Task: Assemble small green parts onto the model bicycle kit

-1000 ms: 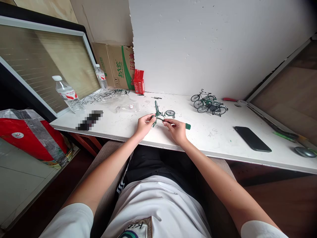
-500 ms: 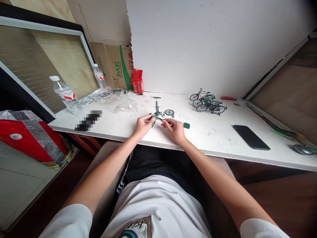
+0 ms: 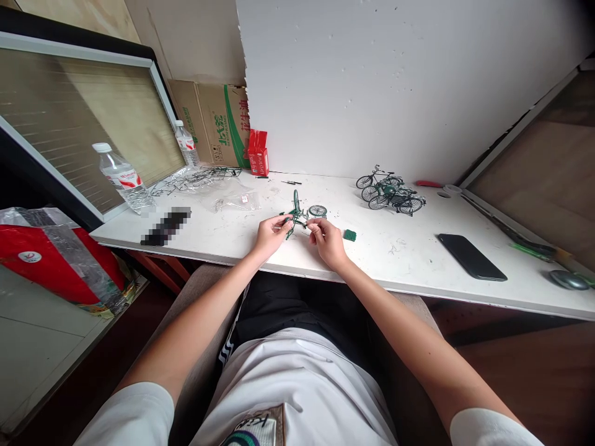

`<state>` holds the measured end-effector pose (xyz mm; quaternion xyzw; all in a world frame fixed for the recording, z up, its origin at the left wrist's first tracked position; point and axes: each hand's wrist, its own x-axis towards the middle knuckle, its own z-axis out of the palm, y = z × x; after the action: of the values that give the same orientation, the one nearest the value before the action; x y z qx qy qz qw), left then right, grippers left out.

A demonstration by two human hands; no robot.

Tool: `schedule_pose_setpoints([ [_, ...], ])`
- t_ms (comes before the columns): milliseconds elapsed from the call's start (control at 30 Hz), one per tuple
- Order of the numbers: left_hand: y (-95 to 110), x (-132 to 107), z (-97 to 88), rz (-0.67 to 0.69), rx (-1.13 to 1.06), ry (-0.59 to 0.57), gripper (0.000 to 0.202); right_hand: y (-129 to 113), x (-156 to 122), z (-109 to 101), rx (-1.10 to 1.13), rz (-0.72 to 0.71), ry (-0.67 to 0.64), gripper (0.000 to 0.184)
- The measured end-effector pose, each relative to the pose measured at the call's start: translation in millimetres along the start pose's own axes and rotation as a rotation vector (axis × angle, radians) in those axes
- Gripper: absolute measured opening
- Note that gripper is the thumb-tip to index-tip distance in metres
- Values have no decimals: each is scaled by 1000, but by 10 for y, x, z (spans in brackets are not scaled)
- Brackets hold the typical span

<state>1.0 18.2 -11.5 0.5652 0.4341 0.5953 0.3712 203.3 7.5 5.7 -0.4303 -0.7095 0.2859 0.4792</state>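
Observation:
My left hand (image 3: 269, 234) is closed on a small green model bicycle frame (image 3: 294, 214) held just above the white table (image 3: 400, 260). My right hand (image 3: 327, 240) pinches something small against the same frame from the right; what it holds is too small to name. A loose spoked wheel (image 3: 318, 210) lies just behind my hands. A small green block (image 3: 349, 235) rests on the table right of my right hand.
Finished green model bicycles (image 3: 389, 193) stand at the back right. A black phone (image 3: 471, 256) lies to the right. Water bottles (image 3: 121, 178), clear plastic bags with parts (image 3: 204, 183), a red carton (image 3: 258, 152) and a cardboard box (image 3: 218, 124) sit at the left and back.
My right hand has moved slightly left and closer to the frame. The green block that was by its fingers now lies apart on the table.

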Motion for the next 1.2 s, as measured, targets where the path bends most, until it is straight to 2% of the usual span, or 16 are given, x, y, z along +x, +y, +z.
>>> schedule_pose_setpoints([
  [133,5,0,12,20,7,23,43,31,6,28,-4,-60,21,38],
  [267,10,2,3,18,6,40,42,34,9,37,-16,-45,19,34],
  [467,29,-6,-6,5,-1,33,42,22,1,18,-28,-44,42,42],
  [800,-25,11,-32,-11,-3,30,40,-31,-37,17,23,-13,-50,53],
  [1200,-6,-1,-23,4,13,3,40,-81,-43,5,-74,8,-85,63],
])
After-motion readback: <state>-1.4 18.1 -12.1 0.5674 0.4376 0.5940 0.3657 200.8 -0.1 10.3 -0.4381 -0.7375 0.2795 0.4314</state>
